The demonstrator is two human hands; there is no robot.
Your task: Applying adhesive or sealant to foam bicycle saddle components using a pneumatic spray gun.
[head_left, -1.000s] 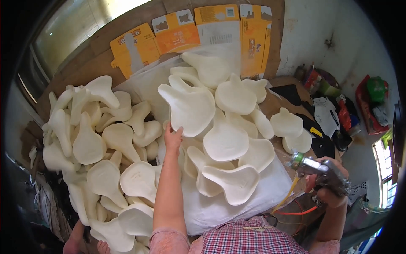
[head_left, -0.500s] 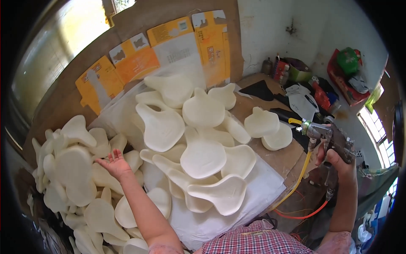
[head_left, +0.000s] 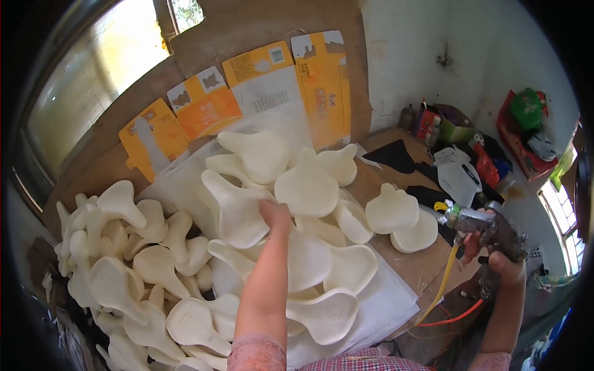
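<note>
Cream foam bicycle saddle pads (head_left: 306, 185) lie in an overlapping heap on a white sheet (head_left: 396, 300). My left hand (head_left: 274, 213) reaches over the heap, its fingers closed at the right rim of one upturned saddle pad (head_left: 238, 213); part of the fingers is hidden. To the right, my right hand (head_left: 495, 256) grips a metal spray gun (head_left: 479, 222) above the table's right side. A yellow hose (head_left: 447, 272) and an orange-red hose (head_left: 455, 318) run from the gun. The gun's nozzle end points left, near two stacked pads (head_left: 414, 232).
A larger pile of saddle pads (head_left: 133, 290) fills the left side. Yellow cardboard pieces (head_left: 325, 93) stand against the brown backing behind the heap. Black scraps (head_left: 390, 156), bottles (head_left: 407, 117) and a green box (head_left: 455, 127) crowd the back right corner.
My left hand has moved from open above the left pile rightward onto a pad in the middle heap. A pad above the left pile has settled into it. The spray gun stays in my right hand.
</note>
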